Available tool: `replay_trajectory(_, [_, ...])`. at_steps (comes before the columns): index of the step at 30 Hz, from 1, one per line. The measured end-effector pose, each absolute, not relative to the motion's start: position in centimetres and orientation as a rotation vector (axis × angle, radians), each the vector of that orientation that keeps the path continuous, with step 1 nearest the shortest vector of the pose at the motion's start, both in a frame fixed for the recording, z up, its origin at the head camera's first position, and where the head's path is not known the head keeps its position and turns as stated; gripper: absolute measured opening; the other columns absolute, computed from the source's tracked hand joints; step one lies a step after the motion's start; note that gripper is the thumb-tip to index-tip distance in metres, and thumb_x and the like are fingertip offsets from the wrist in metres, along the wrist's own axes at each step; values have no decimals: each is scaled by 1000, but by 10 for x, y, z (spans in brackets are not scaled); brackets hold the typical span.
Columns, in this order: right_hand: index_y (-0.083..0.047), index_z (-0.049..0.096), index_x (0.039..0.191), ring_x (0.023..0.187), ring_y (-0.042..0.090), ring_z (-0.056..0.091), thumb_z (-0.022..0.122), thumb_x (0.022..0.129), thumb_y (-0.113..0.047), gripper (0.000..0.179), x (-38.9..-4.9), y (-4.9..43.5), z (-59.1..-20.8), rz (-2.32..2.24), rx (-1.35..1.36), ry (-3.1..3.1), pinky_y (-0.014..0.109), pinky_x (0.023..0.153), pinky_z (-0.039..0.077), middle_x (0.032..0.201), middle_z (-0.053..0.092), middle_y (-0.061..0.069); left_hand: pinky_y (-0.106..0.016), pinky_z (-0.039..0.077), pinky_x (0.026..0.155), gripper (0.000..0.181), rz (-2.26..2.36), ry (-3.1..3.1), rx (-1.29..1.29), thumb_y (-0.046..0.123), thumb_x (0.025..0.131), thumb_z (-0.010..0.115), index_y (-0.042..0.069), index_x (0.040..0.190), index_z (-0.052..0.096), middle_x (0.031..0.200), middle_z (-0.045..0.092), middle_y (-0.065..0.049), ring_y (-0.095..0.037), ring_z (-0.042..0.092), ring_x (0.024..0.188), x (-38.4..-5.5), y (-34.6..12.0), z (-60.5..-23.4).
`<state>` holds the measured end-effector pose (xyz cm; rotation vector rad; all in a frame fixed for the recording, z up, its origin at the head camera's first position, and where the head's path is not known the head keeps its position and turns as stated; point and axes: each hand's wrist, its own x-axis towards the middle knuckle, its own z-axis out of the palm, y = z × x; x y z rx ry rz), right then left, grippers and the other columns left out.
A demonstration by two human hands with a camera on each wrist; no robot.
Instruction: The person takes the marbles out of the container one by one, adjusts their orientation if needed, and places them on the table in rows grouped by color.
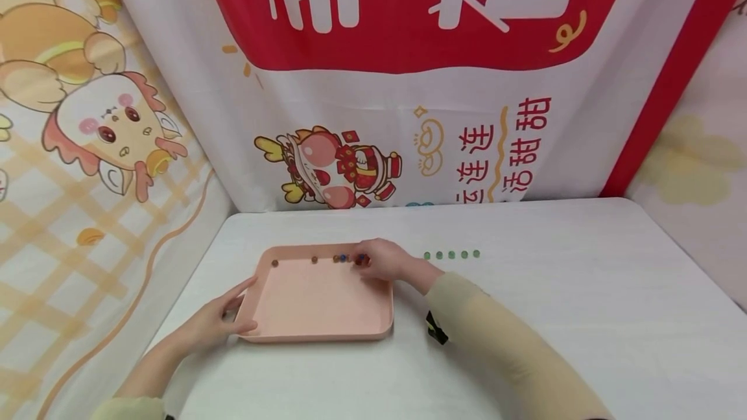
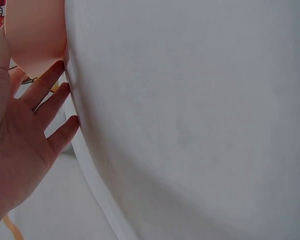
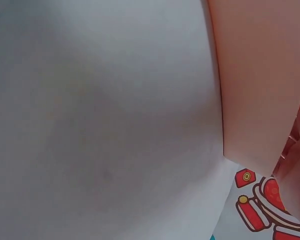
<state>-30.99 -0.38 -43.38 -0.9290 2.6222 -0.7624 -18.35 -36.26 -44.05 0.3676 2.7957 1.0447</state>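
Note:
A shallow pink tray (image 1: 323, 306) lies on the white table, with several small brown and blue marbles (image 1: 342, 258) along its far wall. My left hand (image 1: 204, 326) rests at the tray's left side, thumb and fingers spread along the rim; in the left wrist view its fingers are fairly straight, with fingertips by the tray's edge. My right hand (image 1: 382, 259) reaches over the far right corner into the tray. Its fingers bend down around dark and blue marbles there; I cannot tell whether it pinches one. The right wrist view shows mostly the tray's outer wall (image 3: 260, 90).
On the table (image 1: 554, 303), right of the tray, several green marbles (image 1: 452, 255) stand in a row behind my right forearm. A red and white printed cloth (image 1: 408, 96) hangs at the table's back edge. A patterned cloth (image 1: 87, 180) hangs along the left.

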Motion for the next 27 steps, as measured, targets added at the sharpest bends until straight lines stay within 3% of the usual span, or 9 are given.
replay_trajectory(3, [-18, 70, 115, 89, 12, 55, 72, 89, -15, 26, -310, -6, -436, -708, -933, 2659, 25, 78, 46, 103, 64, -4, -60, 29, 102, 92, 1062, 2780, 357, 32, 81, 80, 10, 153, 29, 146, 39, -28, -45, 46, 126, -183, -361, -440])
replay_trajectory(8, [-18, 71, 111, 90, 12, 53, 70, 91, -14, 21, -309, -7, -441, -675, -937, 2699, 25, 80, 46, 103, 63, -6, -60, 29, 102, 92, 1057, 2785, 358, 32, 81, 80, 10, 153, 28, 145, 39, -27, -44, 46, 126, -183, -361, -440])
replay_trajectory(17, [-18, 72, 92, 79, 10, 54, 69, 90, -8, 10, -307, -9, -447, -659, -967, 2760, 23, 71, 45, 88, 59, -8, -59, 30, 101, 92, 1050, 2795, 367, 33, 80, 80, 11, 153, 29, 149, 36, -24, -44, 45, 127, -184, -362, -441])
replay_trajectory(27, [-18, 72, 90, 76, 9, 54, 70, 89, -7, 11, -307, -10, -448, -658, -971, 2772, 23, 71, 45, 83, 60, -9, -59, 30, 102, 92, 1041, 2805, 362, 33, 79, 81, 9, 153, 30, 148, 37, -25, -45, 45, 127, -184, -362, -441])
